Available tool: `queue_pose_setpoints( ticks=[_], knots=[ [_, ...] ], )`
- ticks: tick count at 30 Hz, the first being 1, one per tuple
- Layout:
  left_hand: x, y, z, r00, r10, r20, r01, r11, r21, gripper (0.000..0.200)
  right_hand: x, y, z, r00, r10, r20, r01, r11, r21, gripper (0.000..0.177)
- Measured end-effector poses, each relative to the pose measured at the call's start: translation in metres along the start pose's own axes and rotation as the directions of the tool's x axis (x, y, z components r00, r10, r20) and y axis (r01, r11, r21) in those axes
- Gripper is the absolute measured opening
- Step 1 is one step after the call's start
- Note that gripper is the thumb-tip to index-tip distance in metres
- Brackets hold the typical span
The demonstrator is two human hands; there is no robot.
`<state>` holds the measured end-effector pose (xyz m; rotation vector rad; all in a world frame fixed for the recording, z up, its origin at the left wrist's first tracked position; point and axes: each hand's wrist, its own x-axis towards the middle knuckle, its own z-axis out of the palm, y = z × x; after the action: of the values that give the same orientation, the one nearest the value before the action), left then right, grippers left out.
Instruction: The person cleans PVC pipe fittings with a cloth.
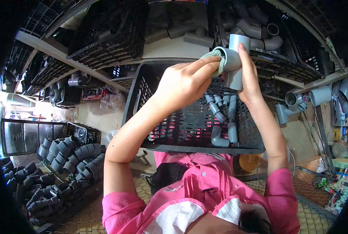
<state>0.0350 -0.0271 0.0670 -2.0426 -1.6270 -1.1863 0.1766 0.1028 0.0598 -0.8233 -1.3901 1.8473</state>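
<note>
My right hand point(250, 76) grips a grey plastic pipe tee point(235, 64) along its straight side, raised above the black basket. In my left hand point(187, 80) is a pale green cloth point(217, 58), its fingers closed around it and pressed at the mouth of the tee's side branch. Part of the cloth sits at or inside that opening; how deep it goes is hidden. Below both hands, the black plastic basket point(197, 148) holds several small grey pipe fittings. One of them, a grey elbow point(219, 137), lies near the basket's front edge.
Shelves with black crates point(107, 46) of fittings stand ahead. Stacked grey fittings point(70, 156) fill the lower left, near a black bin point(35, 136). Larger grey pipe fittings point(320, 95) hang or rest at the right. A metal shelf bar point(64, 60) crosses the left side.
</note>
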Motion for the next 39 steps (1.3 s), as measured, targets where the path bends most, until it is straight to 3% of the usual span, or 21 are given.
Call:
queue_pose_setpoints(
  ticks=[1, 4, 7, 9, 11, 12, 15, 16, 17, 19, 20, 21, 23, 25, 26, 29, 33, 36, 39],
  knots=[
    [-0.002, 0.002, 0.0, 0.999, -0.037, 0.011, 0.037, 0.999, -0.033, 0.035, 0.0, 0.001, 0.0, 0.999, -0.033, -0.036, 0.032, 0.999, -0.031, 0.053],
    [0.001, 0.013, -0.011, 0.94, -0.302, 0.16, 0.339, 0.886, -0.316, 0.029, -0.004, 0.0, 0.001, 0.992, -0.123, 0.008, 0.123, 0.991, -0.052, 0.052],
    [0.006, 0.018, -0.019, 0.768, -0.532, 0.355, 0.638, 0.589, -0.497, 0.028, -0.004, 0.005, 0.003, 0.942, -0.333, -0.028, 0.326, 0.934, -0.148, 0.052],
    [0.009, 0.019, -0.02, 0.667, -0.568, 0.482, 0.689, 0.223, -0.689, 0.029, 0.003, 0.013, -0.003, 0.867, -0.498, -0.013, 0.481, 0.843, -0.24, 0.054],
    [0.012, 0.013, -0.023, 0.561, -0.519, 0.645, 0.657, -0.195, -0.728, 0.027, 0.001, 0.011, -0.002, 0.837, -0.548, 0.0, 0.528, 0.808, -0.262, 0.056],
    [0.012, 0.012, -0.023, 0.544, -0.513, 0.664, 0.602, -0.312, -0.735, 0.024, -0.001, 0.01, -0.001, 0.821, -0.572, 0.006, 0.551, 0.789, -0.272, 0.057],
    [0.013, 0.017, -0.023, 0.489, -0.586, 0.646, 0.452, -0.464, -0.762, 0.024, -0.002, 0.009, 0.001, 0.779, -0.626, -0.008, 0.591, 0.739, -0.323, 0.058],
    [0.008, 0.012, -0.019, 0.565, -0.558, 0.607, 0.45, -0.409, -0.794, 0.027, -0.003, 0.008, 0.001, 0.764, -0.646, 0.001, 0.61, 0.721, -0.33, 0.057],
    [0.007, 0.015, -0.019, 0.61, -0.624, 0.488, 0.556, -0.1, -0.825, 0.027, -0.003, 0.007, 0.001, 0.747, -0.664, 0.012, 0.629, 0.701, -0.337, 0.057],
    [0.006, 0.024, -0.017, 0.747, -0.622, 0.235, 0.613, 0.507, -0.606, 0.027, -0.003, 0.006, -0.001, 0.767, -0.642, -0.003, 0.613, 0.733, -0.295, 0.056],
    [-0.001, 0.02, -0.01, 0.922, -0.386, 0.021, 0.36, 0.839, -0.407, 0.032, -0.003, 0.007, -0.005, 0.802, -0.597, -0.027, 0.574, 0.782, -0.245, 0.055],
    [0.0, 0.022, -0.002, 0.968, -0.178, -0.178, 0.143, 0.971, -0.193, 0.034, -0.004, 0.008, -0.007, 0.835, -0.548, -0.05, 0.53, 0.825, -0.193, 0.055],
    [-0.003, 0.026, -0.009, 1.0, 0.008, -0.027, -0.003, 0.982, 0.187, 0.039, -0.008, 0.002, -0.008, 0.866, -0.5, -0.023, 0.484, 0.848, -0.216, 0.053],
    [0.002, 0.026, -0.02, 0.994, 0.086, 0.069, -0.104, 0.94, 0.326, 0.037, -0.007, 0.0, -0.013, 0.891, -0.453, 0.04, 0.447, 0.855, -0.263, 0.058],
    [0.004, 0.025, -0.023, 0.985, 0.121, 0.122, -0.16, 0.908, 0.388, 0.036, -0.009, -0.001, -0.01, 0.899, -0.434, 0.062, 0.438, 0.881, -0.181, 0.057],
    [0.005, 0.022, -0.025, 0.98, 0.114, 0.164, -0.166, 0.923, 0.346, 0.031, -0.008, -0.004, -0.015, 0.883, -0.45, 0.135, 0.468, 0.866, -0.175, 0.054],
    [0.003, 0.017, -0.014, 0.995, -0.041, 0.092, 0.041, 0.999, 0.006, 0.029, -0.006, -0.004, -0.01, 0.891, -0.451, 0.049, 0.45, 0.868, -0.21, 0.056],
    [0.002, 0.008, -0.017, 0.979, -0.168, 0.112, 0.193, 0.939, -0.285, 0.026, -0.002, 0.001, -0.01, 0.872, -0.485, 0.066, 0.483, 0.833, -0.271, 0.058],
    [0.006, -0.007, -0.03, 0.927, -0.304, 0.22, 0.364, 0.868, -0.339, 0.025, -0.002, 0.0, -0.01, 0.852, -0.505, 0.137, 0.522, 0.799, -0.3, 0.059]
  ],
)
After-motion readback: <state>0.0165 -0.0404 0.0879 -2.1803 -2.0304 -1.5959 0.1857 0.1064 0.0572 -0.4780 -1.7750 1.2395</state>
